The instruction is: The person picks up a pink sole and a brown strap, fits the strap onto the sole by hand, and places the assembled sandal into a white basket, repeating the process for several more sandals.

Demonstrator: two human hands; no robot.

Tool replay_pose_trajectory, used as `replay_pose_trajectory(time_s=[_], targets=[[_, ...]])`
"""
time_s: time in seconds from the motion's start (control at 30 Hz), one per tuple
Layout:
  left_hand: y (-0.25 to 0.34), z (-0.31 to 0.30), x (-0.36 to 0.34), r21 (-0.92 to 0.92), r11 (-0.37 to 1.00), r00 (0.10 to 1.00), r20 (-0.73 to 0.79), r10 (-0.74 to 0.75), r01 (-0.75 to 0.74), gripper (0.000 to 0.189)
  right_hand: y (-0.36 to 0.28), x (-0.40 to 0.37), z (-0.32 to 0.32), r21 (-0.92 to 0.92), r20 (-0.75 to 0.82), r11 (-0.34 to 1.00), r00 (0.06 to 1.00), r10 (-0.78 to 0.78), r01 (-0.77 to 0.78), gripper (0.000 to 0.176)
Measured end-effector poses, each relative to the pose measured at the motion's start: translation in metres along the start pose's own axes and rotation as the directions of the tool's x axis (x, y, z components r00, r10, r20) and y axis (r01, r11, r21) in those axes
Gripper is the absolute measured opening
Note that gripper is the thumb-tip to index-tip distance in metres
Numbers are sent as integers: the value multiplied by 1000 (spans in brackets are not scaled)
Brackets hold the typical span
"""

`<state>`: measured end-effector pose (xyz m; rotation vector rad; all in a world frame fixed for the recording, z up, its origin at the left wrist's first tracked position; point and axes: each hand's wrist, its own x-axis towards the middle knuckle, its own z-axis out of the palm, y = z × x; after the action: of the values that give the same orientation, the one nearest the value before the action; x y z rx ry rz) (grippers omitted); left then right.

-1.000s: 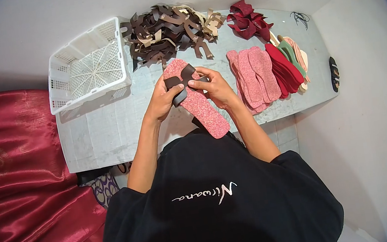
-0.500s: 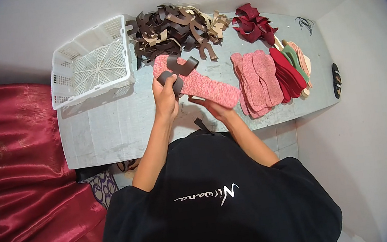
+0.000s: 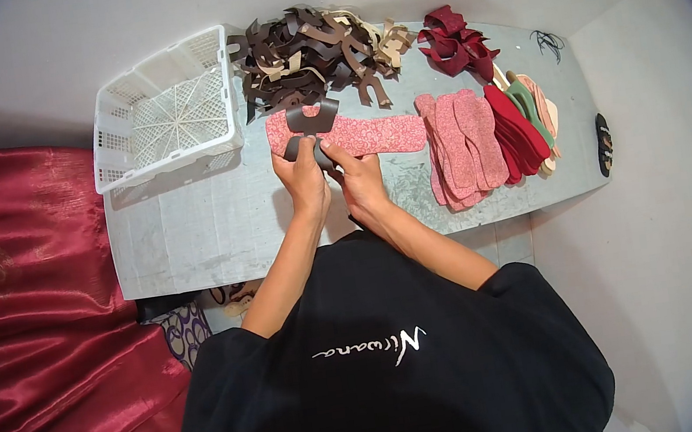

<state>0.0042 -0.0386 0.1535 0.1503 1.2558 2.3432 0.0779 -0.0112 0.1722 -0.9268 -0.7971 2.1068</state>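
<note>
A pink patterned sandal sole (image 3: 379,134) is held up over the table, lying roughly level with its toe end to the left. A dark brown strap (image 3: 313,118) crosses its front part. My left hand (image 3: 303,178) grips the near edge of the sole, thumb on the strap's near end. Close beside it, my right hand (image 3: 356,177) pinches the same strap end against the sole, with some fingers hidden underneath.
A white plastic basket (image 3: 165,126) stands on the grey table (image 3: 181,239) at the left. Behind the sole lies a heap of brown and beige straps (image 3: 314,52). Dark red straps (image 3: 456,41), pink soles (image 3: 464,146), red soles (image 3: 518,134) and a black sandal (image 3: 603,144) are to the right.
My right hand has moved left from beneath the sole's heel end to the strap beside my left hand. The sole has turned from slanting to nearly level.
</note>
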Motion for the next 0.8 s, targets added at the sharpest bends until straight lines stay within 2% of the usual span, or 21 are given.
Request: replay_pose_trajectory(time_s=[0.13,0.17,0.23,0.37,0.47,0.6,0.63,0.8], targets=[[0,-4,2,-98,993,998,34,-58,62,25,8,4,-10,3,34,1000,999,12,-12,20],[-2,-6,2,-99,993,998,32,-60,63,25,10,5,-13,31,44,999,999,18,-19,20],[-2,-11,4,-88,983,984,96,-151,159,25,13,7,-19,57,50,998,998,33,-36,19],[0,-7,3,-102,976,975,130,-178,192,28,4,6,-20,103,40,994,999,36,-40,17],[4,-8,3,-41,979,967,166,-192,202,27,-7,4,-19,179,115,981,992,49,-70,18],[3,-14,3,29,954,920,257,-295,298,26,-5,13,-29,288,131,955,991,30,-67,18],[1,-17,3,56,942,902,277,-332,330,26,-5,13,-30,290,130,955,991,30,-67,18],[4,-15,-2,114,946,899,296,-323,302,28,-4,15,-34,258,141,966,990,-21,-16,14]])
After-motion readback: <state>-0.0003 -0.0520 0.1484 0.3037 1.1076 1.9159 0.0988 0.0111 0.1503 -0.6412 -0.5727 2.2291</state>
